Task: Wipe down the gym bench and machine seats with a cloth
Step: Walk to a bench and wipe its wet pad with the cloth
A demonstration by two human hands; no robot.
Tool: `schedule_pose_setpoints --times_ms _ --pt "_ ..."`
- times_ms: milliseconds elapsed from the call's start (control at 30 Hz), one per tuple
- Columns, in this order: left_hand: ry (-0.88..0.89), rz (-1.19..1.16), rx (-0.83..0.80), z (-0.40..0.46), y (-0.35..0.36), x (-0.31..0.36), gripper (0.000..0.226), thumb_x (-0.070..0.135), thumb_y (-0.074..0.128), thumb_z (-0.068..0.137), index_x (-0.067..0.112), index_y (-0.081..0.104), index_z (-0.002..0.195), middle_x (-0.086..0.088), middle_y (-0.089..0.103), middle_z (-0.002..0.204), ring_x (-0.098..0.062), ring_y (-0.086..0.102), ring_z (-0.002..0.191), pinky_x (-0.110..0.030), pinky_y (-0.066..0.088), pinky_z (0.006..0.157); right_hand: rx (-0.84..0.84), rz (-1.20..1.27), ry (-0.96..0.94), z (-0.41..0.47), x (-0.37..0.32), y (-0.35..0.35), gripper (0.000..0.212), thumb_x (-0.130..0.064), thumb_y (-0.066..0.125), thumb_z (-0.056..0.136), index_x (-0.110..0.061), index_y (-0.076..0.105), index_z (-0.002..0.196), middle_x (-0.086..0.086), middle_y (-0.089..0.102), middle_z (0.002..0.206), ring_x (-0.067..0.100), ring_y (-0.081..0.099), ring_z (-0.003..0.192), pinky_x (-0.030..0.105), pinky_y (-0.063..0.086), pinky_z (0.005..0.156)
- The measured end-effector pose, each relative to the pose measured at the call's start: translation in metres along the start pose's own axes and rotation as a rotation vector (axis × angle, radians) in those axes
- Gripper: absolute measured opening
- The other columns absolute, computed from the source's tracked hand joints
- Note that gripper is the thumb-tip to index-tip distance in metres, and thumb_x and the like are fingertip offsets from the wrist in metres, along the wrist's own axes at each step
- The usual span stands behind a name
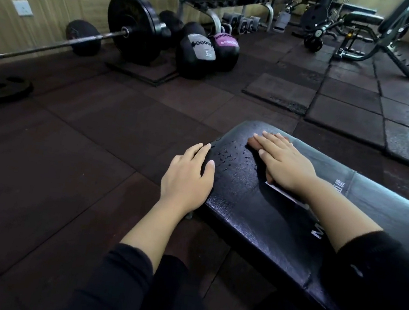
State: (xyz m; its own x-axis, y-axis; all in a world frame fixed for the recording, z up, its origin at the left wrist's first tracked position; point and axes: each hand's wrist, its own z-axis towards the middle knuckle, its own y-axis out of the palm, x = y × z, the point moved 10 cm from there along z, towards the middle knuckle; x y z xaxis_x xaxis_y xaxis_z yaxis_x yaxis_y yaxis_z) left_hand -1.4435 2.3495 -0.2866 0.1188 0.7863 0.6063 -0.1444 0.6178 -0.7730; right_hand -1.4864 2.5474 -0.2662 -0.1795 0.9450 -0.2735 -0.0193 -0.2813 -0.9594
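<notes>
- the cloth (253,144) is judged light, thin and limp: it will bunch or skid on the wet vinyl unless pressed flat, so the best hold is a spread palm on top, not a pinch at one corner.
- only a reddish-brown edge of it shows, peeking from under the fingers of the right hand (285,161), near the far end of the worktop (256,209).
- the right grip is flat, fingers straight, pressing the cloth down.
- the worktop is black padded vinyl, glossy and grained, likely slippery; water droplets (229,155) bead between the two hands.
- the left hand (187,176) rests on the pad's near edge, fingers relaxed and holding nothing, probably steadying.
- beyond, on the dark rubber floor (69,136), lie a barbell (126,33) and two medicine balls (197,51).
</notes>
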Motion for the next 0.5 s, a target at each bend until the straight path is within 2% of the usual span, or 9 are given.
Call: schedule_pose_setpoints --times_ms 133,233,300,400,467,500 --pt "0.014 -0.007 0.008 0.000 0.001 -0.001 0.046 0.039 0.033 0.102 0.033 0.035 0.147 0.016 0.030 0.153 -0.020 0.038 0.130 -0.031 0.031 0.104 -0.036 -0.033 0.007 0.030 -0.031 0.009 0.046 -0.032 0.023 0.102 -0.028 0.021 0.148 -0.006 0.012 0.158 0.018 0.004 0.146 0.037 0.001 0.117" --pt "0.026 -0.015 0.023 -0.001 0.000 -0.002 0.046 0.036 0.033 0.102 0.030 0.036 0.147 0.014 0.032 0.153 -0.020 0.039 0.130 -0.030 0.030 0.105 -0.040 -0.048 -0.116 0.021 -0.069 0.020 0.047 -0.027 0.026 0.102 -0.027 0.021 0.149 -0.006 0.013 0.158 0.016 0.005 0.146 0.035 0.002 0.117" --pt "0.037 -0.018 0.022 0.000 0.001 -0.002 0.046 0.035 0.033 0.102 0.028 0.036 0.148 0.013 0.032 0.154 -0.020 0.039 0.131 -0.030 0.029 0.106 -0.031 -0.049 -0.228 -0.006 -0.080 0.018 0.047 -0.023 0.027 0.102 -0.025 0.020 0.149 -0.008 0.013 0.157 0.013 0.004 0.145 0.026 -0.002 0.114" --pt "0.024 -0.023 0.011 0.000 0.002 -0.003 0.047 0.035 0.032 0.102 0.029 0.035 0.148 0.015 0.031 0.154 -0.020 0.038 0.130 -0.031 0.030 0.105 -0.069 -0.022 -0.345 -0.040 -0.063 0.008 0.047 -0.019 0.030 0.102 -0.024 0.020 0.148 -0.014 0.015 0.153 0.000 0.001 0.140 0.003 -0.013 0.104" --pt "0.021 -0.033 0.014 0.000 0.001 -0.002 0.046 0.035 0.032 0.102 0.030 0.035 0.148 0.016 0.031 0.153 -0.019 0.038 0.129 -0.031 0.031 0.104 -0.091 -0.031 -0.297 -0.034 -0.036 0.001 0.047 -0.017 0.032 0.101 -0.024 0.022 0.147 -0.012 0.017 0.153 -0.001 0.003 0.139 0.003 -0.012 0.105" --pt "0.018 -0.040 0.016 0.000 0.001 -0.003 0.046 0.036 0.033 0.102 0.030 0.036 0.148 0.017 0.031 0.153 -0.019 0.038 0.129 -0.032 0.032 0.104 -0.088 -0.042 -0.244 -0.022 -0.023 -0.001 0.048 -0.018 0.032 0.101 -0.024 0.022 0.147 -0.010 0.018 0.155 0.003 0.005 0.142 0.009 -0.008 0.110"
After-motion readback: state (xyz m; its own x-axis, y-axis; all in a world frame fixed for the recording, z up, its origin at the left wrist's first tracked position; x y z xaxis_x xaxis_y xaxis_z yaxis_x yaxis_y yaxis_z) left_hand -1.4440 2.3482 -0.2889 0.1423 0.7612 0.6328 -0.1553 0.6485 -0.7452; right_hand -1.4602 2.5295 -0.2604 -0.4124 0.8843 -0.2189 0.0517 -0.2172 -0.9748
